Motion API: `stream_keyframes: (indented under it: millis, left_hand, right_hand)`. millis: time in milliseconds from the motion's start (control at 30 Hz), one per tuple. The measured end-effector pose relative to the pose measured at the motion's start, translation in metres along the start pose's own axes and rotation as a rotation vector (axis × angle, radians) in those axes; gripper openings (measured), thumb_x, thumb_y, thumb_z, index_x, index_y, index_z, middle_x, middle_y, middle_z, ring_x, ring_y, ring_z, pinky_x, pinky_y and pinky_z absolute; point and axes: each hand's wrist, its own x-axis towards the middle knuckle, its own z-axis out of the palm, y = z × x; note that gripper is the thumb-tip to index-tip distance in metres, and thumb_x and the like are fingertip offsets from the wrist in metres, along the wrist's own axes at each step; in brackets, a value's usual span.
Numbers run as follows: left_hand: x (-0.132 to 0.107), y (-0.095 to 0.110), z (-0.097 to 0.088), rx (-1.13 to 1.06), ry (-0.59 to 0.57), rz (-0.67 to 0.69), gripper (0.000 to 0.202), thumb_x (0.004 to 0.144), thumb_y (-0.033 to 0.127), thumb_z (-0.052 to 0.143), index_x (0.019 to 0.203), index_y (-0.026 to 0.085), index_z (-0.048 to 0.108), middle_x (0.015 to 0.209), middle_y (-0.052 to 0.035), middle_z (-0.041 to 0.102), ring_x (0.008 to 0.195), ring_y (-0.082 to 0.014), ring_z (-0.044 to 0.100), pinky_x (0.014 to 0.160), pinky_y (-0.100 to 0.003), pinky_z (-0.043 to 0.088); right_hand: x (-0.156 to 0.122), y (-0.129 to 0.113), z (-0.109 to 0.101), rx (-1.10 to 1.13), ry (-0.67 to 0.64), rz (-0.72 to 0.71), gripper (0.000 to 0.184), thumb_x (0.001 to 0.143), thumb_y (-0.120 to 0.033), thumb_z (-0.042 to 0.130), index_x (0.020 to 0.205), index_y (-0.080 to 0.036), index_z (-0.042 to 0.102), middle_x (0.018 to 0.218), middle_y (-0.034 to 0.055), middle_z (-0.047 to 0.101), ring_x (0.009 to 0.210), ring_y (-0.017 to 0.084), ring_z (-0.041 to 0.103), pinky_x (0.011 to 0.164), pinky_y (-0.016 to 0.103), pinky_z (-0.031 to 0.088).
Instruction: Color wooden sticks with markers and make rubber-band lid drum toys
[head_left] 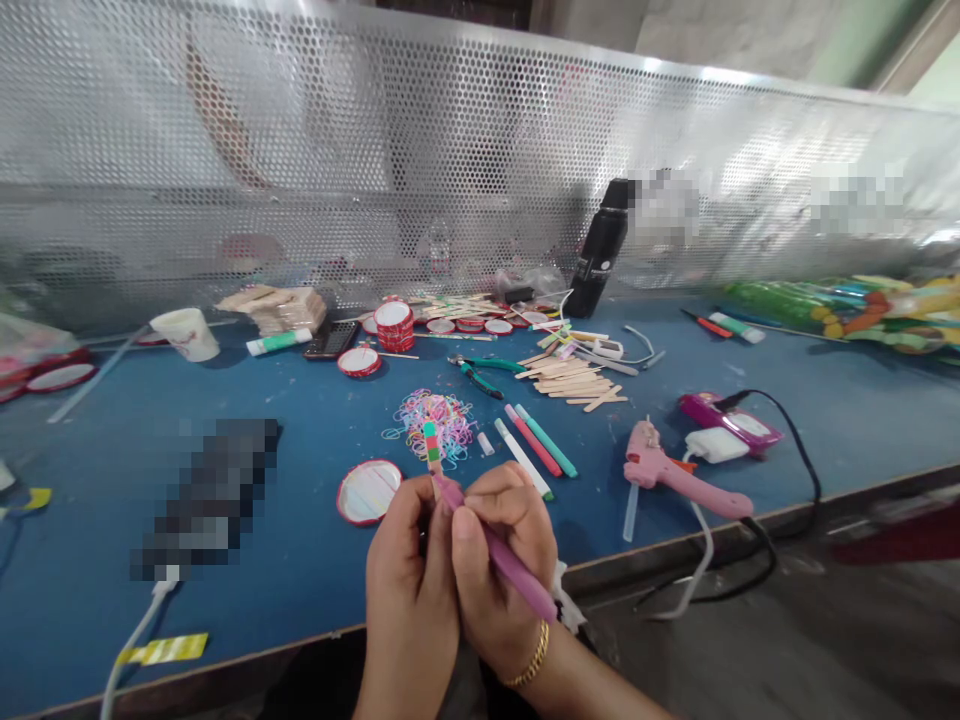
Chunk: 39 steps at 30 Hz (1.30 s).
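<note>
My left hand (409,560) pinches a wooden craft stick (431,442) that stands up from my fingers, its top end coloured in green and red bands. In my right hand (501,535) is a purple marker (521,577), its tip against the lower part of the stick. Both hands are pressed together at the table's front edge. Just behind the stick lies a tangled heap of pastel rubber bands (450,425). A round red-rimmed white disc (370,491) is left of my hands. White, red and teal markers (546,440) lie to the right, near a small cap (485,443).
A pink glue gun (682,478) and a purple box with cables (735,420) lie right. Plain craft sticks (574,380), teal pliers (484,372) and a black bottle (600,250) stand or lie behind. At left are a phone (217,490) and a paper cup (186,335).
</note>
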Motion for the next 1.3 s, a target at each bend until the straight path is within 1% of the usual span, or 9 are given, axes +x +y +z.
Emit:
stream_keyframes:
  millis: [100,233,400,500,767,1000,1167,1300]
  left_hand:
    - [0.0015,0.0006,0.0,0.029,-0.009,0.003,0.023,0.1,0.042,0.061,0.089,0.022,0.065,0.077,0.0019,0.061,0.068,-0.0136,0.055,0.062,-0.022,0.046]
    - [0.002,-0.0016,0.0003,0.043,0.002,0.007,0.026,0.102,0.045,0.059,0.092,0.022,0.066,0.079,0.0019,0.061,0.071,-0.0133,0.056,0.064,-0.022,0.046]
    - [0.0015,-0.0021,0.0002,0.01,-0.011,-0.018,0.028,0.101,0.048,0.06,0.092,0.022,0.065,0.08,0.0014,0.063,0.07,-0.0137,0.056,0.063,-0.023,0.047]
    - [0.0012,-0.0022,0.0002,0.01,-0.013,-0.02,0.029,0.101,0.049,0.059,0.093,0.022,0.065,0.08,0.0011,0.063,0.071,-0.0136,0.056,0.063,-0.023,0.047]
    - [-0.002,-0.0082,-0.0002,0.022,-0.004,-0.003,0.026,0.103,0.044,0.058,0.09,0.023,0.064,0.078,0.0025,0.058,0.068,-0.0126,0.052,0.061,-0.022,0.043]
    - [-0.0011,-0.0063,0.0001,0.028,-0.01,0.0,0.021,0.101,0.041,0.061,0.09,0.023,0.064,0.077,0.0022,0.06,0.069,-0.0137,0.054,0.062,-0.023,0.044]
    - [-0.0015,-0.0036,0.0002,0.021,-0.014,-0.001,0.021,0.1,0.04,0.061,0.089,0.022,0.065,0.076,0.0016,0.062,0.069,-0.0144,0.055,0.063,-0.023,0.045]
    - [-0.0019,-0.0048,0.0006,0.016,-0.01,0.007,0.019,0.1,0.038,0.061,0.089,0.022,0.065,0.076,0.002,0.061,0.068,-0.0139,0.054,0.062,-0.023,0.045]
  right_hand:
    - [-0.0012,0.001,0.0016,-0.008,0.018,0.033,0.012,0.094,-0.011,0.056,0.095,-0.022,0.053,0.082,-0.0031,0.058,0.072,0.013,0.06,0.078,0.038,0.048]
    - [-0.0033,0.002,0.001,-0.006,0.042,0.088,0.012,0.095,-0.012,0.056,0.092,-0.023,0.051,0.081,-0.004,0.057,0.071,0.012,0.059,0.081,0.038,0.048]
    - [-0.0013,0.0002,-0.0016,-0.02,0.0,0.032,0.014,0.091,-0.01,0.055,0.094,-0.023,0.051,0.08,-0.0044,0.057,0.072,0.013,0.061,0.082,0.039,0.048]
    - [0.0006,-0.0007,-0.0013,-0.027,-0.007,0.024,0.015,0.091,-0.01,0.055,0.094,-0.023,0.05,0.079,-0.0049,0.057,0.071,0.012,0.061,0.083,0.039,0.048]
    - [0.0001,0.0003,-0.0004,-0.007,0.001,0.031,0.013,0.093,-0.01,0.056,0.095,-0.023,0.052,0.082,-0.0037,0.058,0.073,0.013,0.062,0.083,0.04,0.048]
    - [-0.0023,0.0017,-0.0004,0.016,0.0,0.054,0.012,0.095,-0.012,0.058,0.097,-0.023,0.053,0.084,-0.0025,0.06,0.074,0.014,0.062,0.083,0.041,0.049]
    - [-0.0025,0.0028,0.0007,0.01,0.011,0.029,0.012,0.095,-0.011,0.058,0.099,-0.022,0.054,0.084,-0.0024,0.06,0.074,0.014,0.062,0.083,0.041,0.05]
    - [-0.0029,0.0027,0.0006,0.02,0.01,0.037,0.012,0.095,-0.011,0.058,0.099,-0.022,0.054,0.085,-0.0024,0.06,0.075,0.014,0.061,0.084,0.042,0.05]
